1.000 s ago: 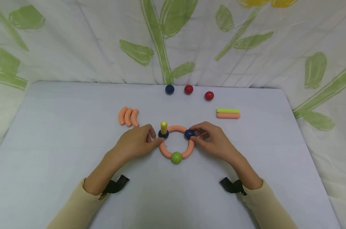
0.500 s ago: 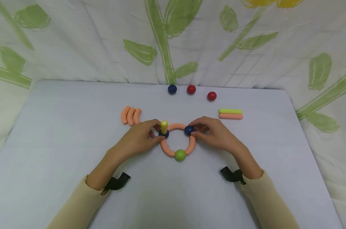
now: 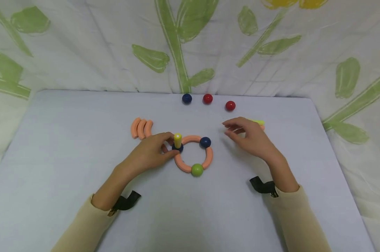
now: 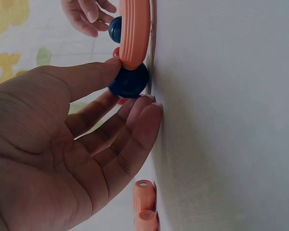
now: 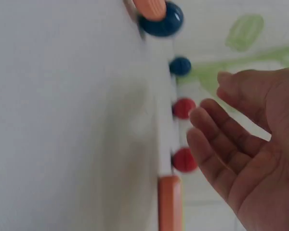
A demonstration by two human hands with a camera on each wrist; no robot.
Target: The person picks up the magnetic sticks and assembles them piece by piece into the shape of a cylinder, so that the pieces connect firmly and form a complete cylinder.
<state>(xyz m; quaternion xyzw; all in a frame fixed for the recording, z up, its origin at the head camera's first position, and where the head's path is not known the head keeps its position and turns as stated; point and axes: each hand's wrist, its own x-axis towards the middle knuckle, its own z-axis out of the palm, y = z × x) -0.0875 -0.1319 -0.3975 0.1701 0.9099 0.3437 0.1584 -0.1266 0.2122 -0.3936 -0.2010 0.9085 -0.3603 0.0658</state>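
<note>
We see the left hand [image 3: 149, 152] pinching, in a narrow grip, the navy ball [image 4: 128, 83] that bears an upright yellow stick [image 3: 177, 141] and meets curved orange pieces [image 3: 181, 165] on the desk [image 3: 190, 217]. The right hand [image 3: 252, 135] hovers, grip wide, apart from the second navy ball [image 3: 205, 142].

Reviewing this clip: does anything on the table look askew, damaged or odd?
Nothing looks damaged or spilled. The one mismatch is the yellow rod, standing upright on the blue ball that the left hand holds, while the second blue ball and green ball in the orange ring carry none. Perhaps it is simply mid-build.
</note>
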